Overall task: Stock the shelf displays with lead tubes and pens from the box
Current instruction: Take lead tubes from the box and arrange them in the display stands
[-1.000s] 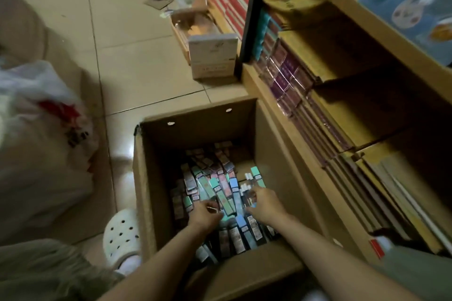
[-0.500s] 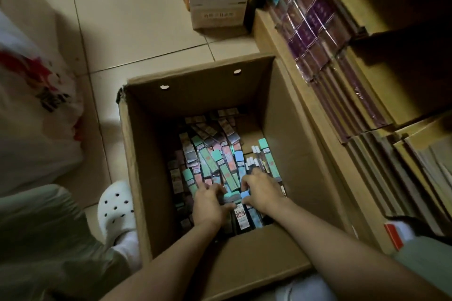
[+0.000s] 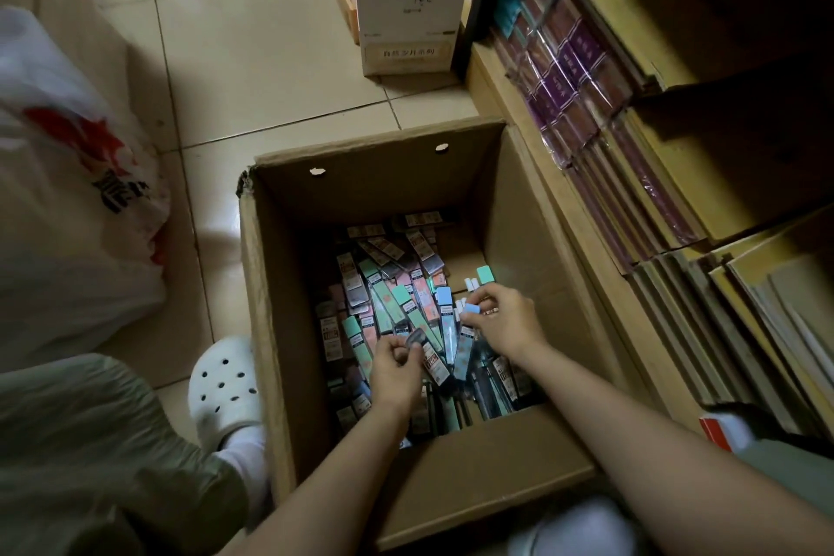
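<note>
Both hands (image 3: 397, 368) (image 3: 510, 323) low, fingers pinched.

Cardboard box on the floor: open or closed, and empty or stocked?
Open and stocked. The cardboard box has no lid over it, and packaged lead tubes cover most of its bottom, where both hands reach in.

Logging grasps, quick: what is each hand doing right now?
Left hand: pinches a dark-capped lead tube.
Right hand: pinches a blue-capped lead tube.
</note>
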`<state>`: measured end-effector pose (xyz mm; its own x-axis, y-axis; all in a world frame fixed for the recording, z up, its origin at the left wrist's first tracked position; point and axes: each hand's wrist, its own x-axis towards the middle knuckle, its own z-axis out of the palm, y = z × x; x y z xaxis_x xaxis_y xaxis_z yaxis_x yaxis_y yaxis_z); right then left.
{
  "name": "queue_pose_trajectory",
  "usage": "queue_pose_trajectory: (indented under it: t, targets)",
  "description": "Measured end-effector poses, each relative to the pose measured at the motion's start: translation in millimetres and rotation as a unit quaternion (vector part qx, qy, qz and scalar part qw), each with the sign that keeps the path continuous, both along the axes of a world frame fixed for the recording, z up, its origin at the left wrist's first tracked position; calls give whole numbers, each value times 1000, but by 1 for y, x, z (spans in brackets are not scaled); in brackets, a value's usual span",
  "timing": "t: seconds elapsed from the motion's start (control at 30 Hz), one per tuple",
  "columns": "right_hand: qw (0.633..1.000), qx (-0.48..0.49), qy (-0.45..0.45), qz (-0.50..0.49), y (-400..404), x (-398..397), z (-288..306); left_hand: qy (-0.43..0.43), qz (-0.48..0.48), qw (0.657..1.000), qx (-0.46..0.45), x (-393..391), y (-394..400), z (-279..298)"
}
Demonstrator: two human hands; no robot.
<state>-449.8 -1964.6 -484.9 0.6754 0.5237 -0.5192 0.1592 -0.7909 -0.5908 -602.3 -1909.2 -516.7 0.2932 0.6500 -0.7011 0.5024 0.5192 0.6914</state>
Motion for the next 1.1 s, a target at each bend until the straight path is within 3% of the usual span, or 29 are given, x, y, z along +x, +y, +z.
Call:
queue_pose_trajectory:
  t: [0.13, 0.27, 0.37, 0.5, 0.6, 0.67, 0.77, 0.9, 1.1]
  targets:
    - [1000, 25, 11, 16, 0, 7, 13, -30, 2, 999, 23, 2, 6, 8]
    - [996, 39, 69, 34, 0, 7, 22, -24, -62, 995, 70, 0, 13, 15]
    - [985, 77, 152, 3, 4, 3, 25, -54, -93, 994, 31, 4, 14, 23]
    - [984, 83, 160, -8, 9, -6, 21, -121, -121, 985, -33, 7, 17, 33]
    - [969, 115, 195, -95, 13, -5, 13, -133, -109, 983, -64, 9, 18, 33]
    - [980, 86, 141, -108, 14, -2, 4, -120, -71, 989, -55, 12, 21, 32]
    - [999, -40, -12, 21, 13, 2, -15, -106, -7, 993, -48, 14, 29, 25]
    - [992, -90, -54, 74, 25, -11, -35, -92, 18, 995, -36, 14, 38, 14]
    - [991, -119, -57, 34, 40, -22, -50, -57, 30, 997, -39, 10, 42, 9]
